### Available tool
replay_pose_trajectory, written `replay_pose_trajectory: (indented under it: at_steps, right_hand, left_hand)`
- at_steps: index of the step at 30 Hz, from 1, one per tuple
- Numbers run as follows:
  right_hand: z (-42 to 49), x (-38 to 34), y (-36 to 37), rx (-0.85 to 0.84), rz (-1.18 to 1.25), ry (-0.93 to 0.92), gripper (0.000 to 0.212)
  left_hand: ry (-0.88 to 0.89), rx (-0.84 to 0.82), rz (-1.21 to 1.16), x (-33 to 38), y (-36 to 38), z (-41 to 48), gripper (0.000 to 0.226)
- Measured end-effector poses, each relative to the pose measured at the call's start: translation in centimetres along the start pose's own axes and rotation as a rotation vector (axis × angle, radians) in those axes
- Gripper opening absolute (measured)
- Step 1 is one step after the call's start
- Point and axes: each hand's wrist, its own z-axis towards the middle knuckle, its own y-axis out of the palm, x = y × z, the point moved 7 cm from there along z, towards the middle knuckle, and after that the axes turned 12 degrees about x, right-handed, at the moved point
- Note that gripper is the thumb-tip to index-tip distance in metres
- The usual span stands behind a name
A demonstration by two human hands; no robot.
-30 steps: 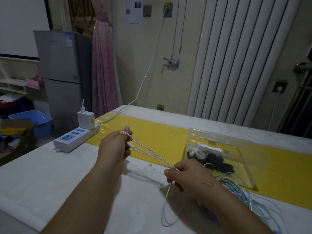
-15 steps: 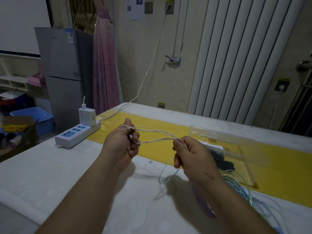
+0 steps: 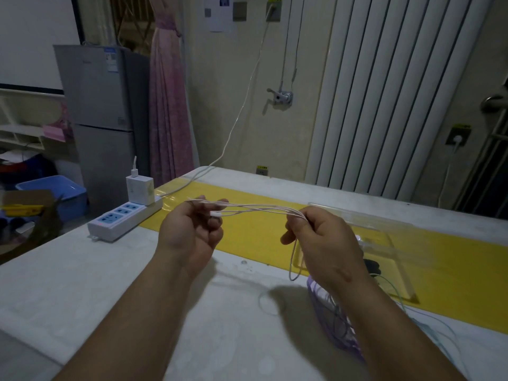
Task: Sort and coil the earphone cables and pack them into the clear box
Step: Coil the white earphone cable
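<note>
Pale and marbled, the desk fills the near view, crossed farther back by a yellow runner. Nearest the person, to the right, a loose heap of purple cables and thin blue-green cables lies on the desk, partly hidden under the right forearm.

Above the desk, the left hand and the right hand hold a pale pink earphone cable stretched between them in several strands. The left fingers are curled closed, pinching one end of the bundle with a small white plug. The right fingers are closed on the other end, and a slack loop hangs below that hand. The bundle's long axis runs almost level, left to right, dipping slightly toward the right hand.

It looks very light, limp and smooth, so strands would likely slip or spring apart unless pinched firmly at the bends; holding both turn-ends, as now, seems the safest grip.

Just beyond the right hand stands the clear box, open, with dark earphones inside. Farther left sits a white power strip.
</note>
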Motion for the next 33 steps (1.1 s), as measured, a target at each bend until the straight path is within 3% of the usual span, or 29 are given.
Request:
replay_pose_trajectory:
  at_steps: [4, 7, 12, 18, 22, 29, 33]
  right_hand:
    - [0.5, 0.8, -0.3, -0.021, -0.272, -0.081, 0.040]
    - [0.4, 0.6, -0.2, -0.065, -0.338, -0.131, 0.044]
    - [-0.2, 0.4, 1.2, -0.221, -0.369, -0.262, 0.022]
    - [-0.2, -0.2, 0.6, -0.081, -0.512, -0.320, 0.029]
    - [-0.8, -0.6, 1.7, -0.092, -0.558, -0.425, 0.031]
    - [-1.5, 0.4, 3.1, -0.186, -0.377, -0.227, 0.035]
    - [-1.3, 1.5, 3.4, -0.220, 0.007, 0.038, 0.036]
  left_hand:
    - [-0.032, 0.011, 0.140, -0.5, -0.4, 0.2, 0.028]
    - [-0.040, 0.054, 0.169, -0.7, -0.7, 0.3, 0.029]
    - [0.025, 0.163, 0.034, 0.3, -1.8, 0.9, 0.020]
    - [0.027, 0.174, 0.062, 0.3, -2.0, 0.9, 0.024]
    - [0.018, 0.167, 0.069, 0.2, -1.8, 0.9, 0.024]
    - [-0.026, 0.154, 0.199, -0.6, -1.6, 1.1, 0.023]
    - [-0.047, 0.139, 0.299, -1.1, -1.5, 1.2, 0.021]
